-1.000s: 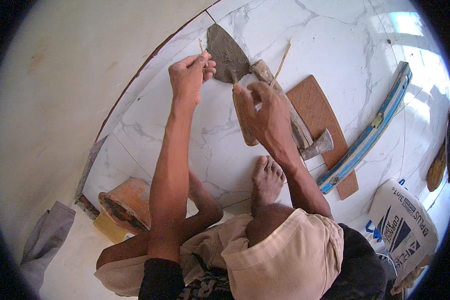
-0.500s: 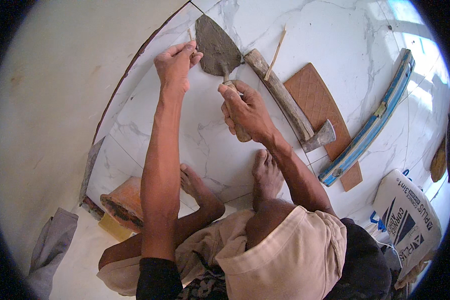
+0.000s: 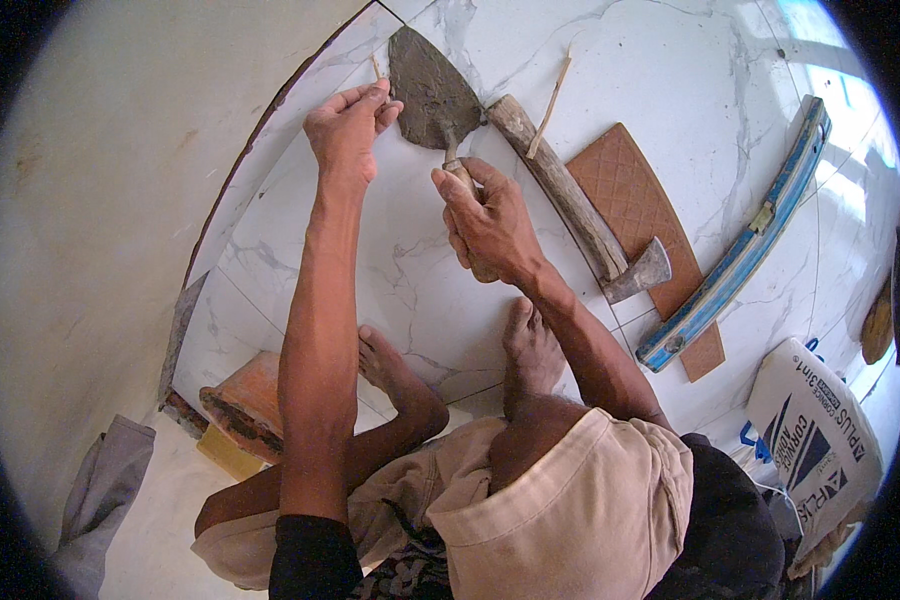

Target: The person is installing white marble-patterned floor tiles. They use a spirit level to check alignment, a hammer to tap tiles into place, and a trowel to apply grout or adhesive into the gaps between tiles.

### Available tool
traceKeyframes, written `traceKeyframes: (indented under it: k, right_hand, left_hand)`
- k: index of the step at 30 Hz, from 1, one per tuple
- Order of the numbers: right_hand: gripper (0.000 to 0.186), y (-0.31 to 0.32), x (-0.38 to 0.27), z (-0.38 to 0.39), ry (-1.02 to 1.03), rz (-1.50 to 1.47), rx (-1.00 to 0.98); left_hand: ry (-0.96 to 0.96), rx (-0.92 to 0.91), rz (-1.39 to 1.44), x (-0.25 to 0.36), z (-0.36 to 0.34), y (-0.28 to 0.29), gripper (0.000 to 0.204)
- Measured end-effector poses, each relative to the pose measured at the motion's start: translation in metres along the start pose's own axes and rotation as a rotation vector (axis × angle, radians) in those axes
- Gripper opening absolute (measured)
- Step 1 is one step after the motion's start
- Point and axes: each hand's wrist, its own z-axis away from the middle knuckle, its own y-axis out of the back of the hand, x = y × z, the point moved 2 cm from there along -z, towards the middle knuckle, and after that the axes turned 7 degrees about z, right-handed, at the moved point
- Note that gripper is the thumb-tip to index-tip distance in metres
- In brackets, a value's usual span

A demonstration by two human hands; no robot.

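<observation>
My right hand [image 3: 492,222] is wrapped round the wooden handle of a trowel [image 3: 428,92]. Grey mortar coats the blade, which points away from me. Left of the blade, my left hand [image 3: 346,128] pinches a thin wooden stick [image 3: 376,67] whose upper end sticks out past the fingertips. The rest of the stick is hidden in the fingers. Both hands are over white marbled floor tiles [image 3: 410,240]. To the right of the trowel lies a hatchet [image 3: 560,190] with a worn wooden handle and its metal head toward me. Another thin wooden strip [image 3: 552,105] rests against the handle.
A brown patterned tile [image 3: 625,185] lies partly under the hatchet, beside a long blue spirit level [image 3: 735,245]. A white printed bag [image 3: 815,440] stands at lower right. By my left leg are an orange container [image 3: 245,395] and a grey cloth [image 3: 107,490]. A pale wall [image 3: 120,190] borders the left.
The trowel and my right hand have shifted very slightly up and left. My left hand has moved a touch to the left, with the stick still in its fingers.
</observation>
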Motion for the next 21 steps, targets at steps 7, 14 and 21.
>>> traceKeyframes:
  k: [7,14,21]
  right_hand:
    - [0.037,-0.0009,-0.0040,0.0024,-0.015,0.035,0.027]
    - [0.036,0.0001,-0.0032,0.0013,-0.050,0.020,0.026]
    - [0.035,0.0027,-0.0041,0.0024,-0.063,0.014,0.010]
  left_hand:
    - [0.037,-0.004,0.041,0.0008,0.0001,-0.0004,0.017]
    - [0.025,0.017,0.049,-0.0012,-0.0017,-0.0004,0.016]
    - [-0.048,0.084,-0.059,-0.0063,-0.0040,-0.0045,0.015]
